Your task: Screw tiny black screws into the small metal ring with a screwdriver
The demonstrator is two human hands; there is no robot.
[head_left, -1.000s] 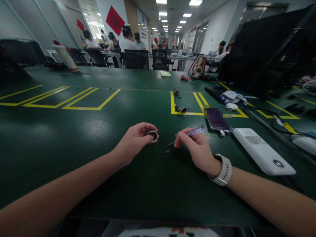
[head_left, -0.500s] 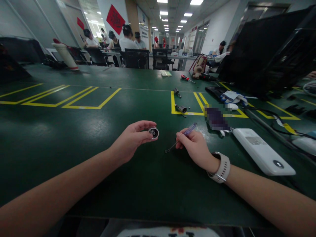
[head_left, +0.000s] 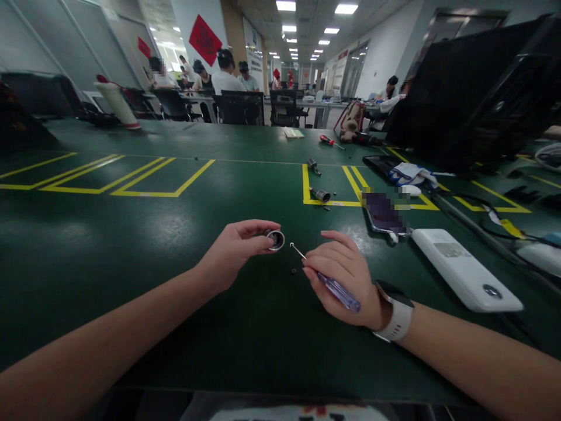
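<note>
My left hand (head_left: 232,251) grips a round, hollow metal part (head_left: 276,240) between thumb and fingers, its open end facing me and its inside dark. My right hand (head_left: 342,275) is closed around a screwdriver with a clear purple handle (head_left: 339,292). The thin shaft points up and left, and a small ring-like piece (head_left: 291,245) sits at its tip, a short gap from the metal part. Below the tip, a small dark nut-like piece (head_left: 293,271) lies on the green table (head_left: 197,339).
Two metal connector-like parts (head_left: 321,195) and tiny pieces lie by yellow tape at the back. To the right are a phone (head_left: 384,213), a white power bank (head_left: 467,269), cables and a glove (head_left: 412,174). A red-handled screwdriver (head_left: 327,140) lies farther off. People sit beyond.
The screwdriver has swung from tip-down at the two small pieces to tip-up near the metal part. One small piece has left the table with its tip. My left hand has barely moved.
</note>
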